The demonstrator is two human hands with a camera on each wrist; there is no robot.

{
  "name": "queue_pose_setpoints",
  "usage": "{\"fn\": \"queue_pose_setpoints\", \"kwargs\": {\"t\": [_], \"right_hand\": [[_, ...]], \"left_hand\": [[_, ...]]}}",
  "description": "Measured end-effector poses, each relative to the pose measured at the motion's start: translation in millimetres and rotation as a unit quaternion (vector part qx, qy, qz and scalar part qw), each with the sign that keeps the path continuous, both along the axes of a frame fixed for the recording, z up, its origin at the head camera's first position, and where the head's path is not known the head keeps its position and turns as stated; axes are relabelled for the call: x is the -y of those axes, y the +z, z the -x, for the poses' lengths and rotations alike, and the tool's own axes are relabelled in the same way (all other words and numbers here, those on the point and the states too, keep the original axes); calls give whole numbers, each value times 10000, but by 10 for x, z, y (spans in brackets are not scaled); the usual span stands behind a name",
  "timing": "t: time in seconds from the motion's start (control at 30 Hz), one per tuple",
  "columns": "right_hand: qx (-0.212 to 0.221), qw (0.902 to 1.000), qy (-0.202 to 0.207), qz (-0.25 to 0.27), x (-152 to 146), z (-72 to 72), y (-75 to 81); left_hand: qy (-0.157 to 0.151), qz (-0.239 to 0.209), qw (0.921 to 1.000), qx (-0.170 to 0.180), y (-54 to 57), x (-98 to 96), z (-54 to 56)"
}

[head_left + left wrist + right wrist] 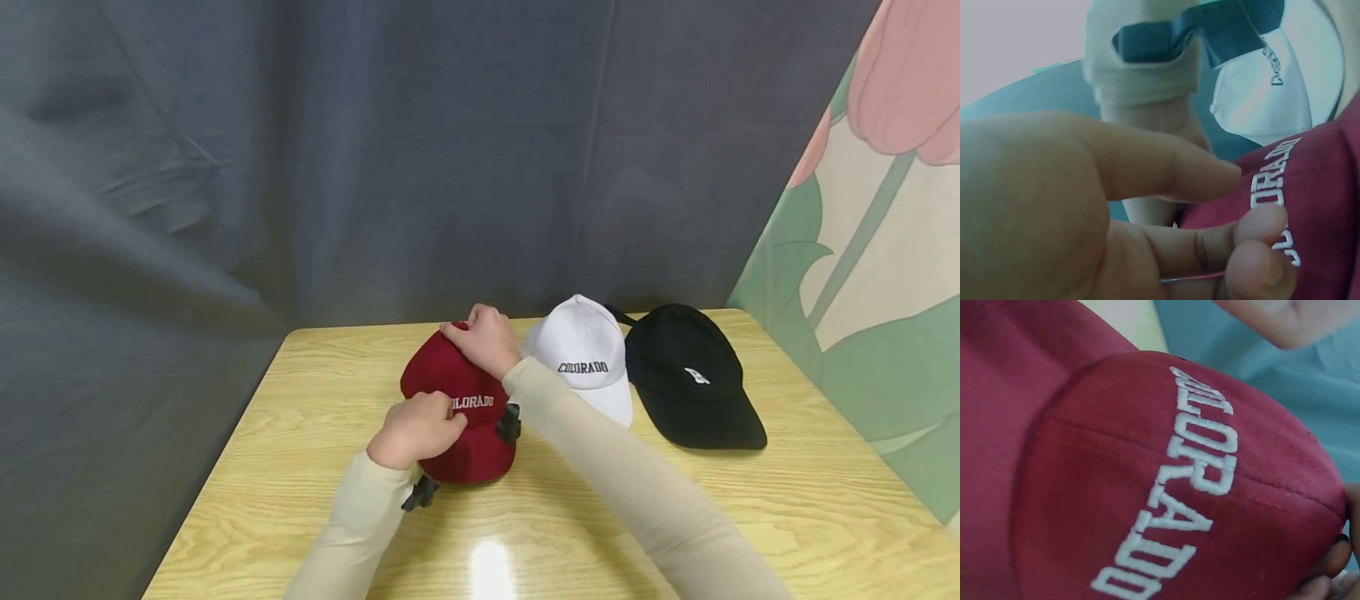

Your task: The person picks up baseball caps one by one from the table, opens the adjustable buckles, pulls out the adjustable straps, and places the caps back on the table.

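Note:
A red baseball cap [437, 364] with white COLORADO lettering lies on the table, brim toward me. My right hand [491, 340] pinches the top of its crown; in the right wrist view the fingers [1334, 559] meet the crown's tip at the right edge. Over the cap's left side is my left hand [420, 427], thumb pointing right. The left wrist view shows its thumb [1172, 165] and loosely bent fingers apart, with nothing between them. Whether that hand touches the cap is hard to tell. Part of the lettering is hidden behind it in the head view.
Just right of the red cap sits a white COLORADO cap [576, 342], partly behind my right forearm. Beside it lies a black cap [671, 367] with a small white emblem. A dark curtain [450, 167] hangs behind the wooden table [300, 417].

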State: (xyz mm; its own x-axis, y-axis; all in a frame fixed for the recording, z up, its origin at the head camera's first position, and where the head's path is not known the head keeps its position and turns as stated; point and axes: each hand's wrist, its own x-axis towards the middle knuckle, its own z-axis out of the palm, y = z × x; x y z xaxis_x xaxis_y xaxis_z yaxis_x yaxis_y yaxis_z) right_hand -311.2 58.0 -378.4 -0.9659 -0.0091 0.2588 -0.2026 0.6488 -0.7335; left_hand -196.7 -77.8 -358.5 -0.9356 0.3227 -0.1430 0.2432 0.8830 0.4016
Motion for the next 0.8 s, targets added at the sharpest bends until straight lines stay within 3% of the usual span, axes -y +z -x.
{"fn": "queue_pose_setpoints", "kwargs": {"t": [0.23,0.43,0.63,0.8], "right_hand": [[-154,9991,95,-383,139,32,-69],[405,9960,234,-767,126,3,-102],[642,9819,703,-1635,89,-68,-120],[949,9690,750,-2154,92,-98,-143]], "left_hand": [[23,93,9999,-62,-49,-7,8],[-17,-25,9999,149,-87,4,23],[43,42,9999,162,-93,26,40],[20,44,9998,173,-97,27,39]]}}
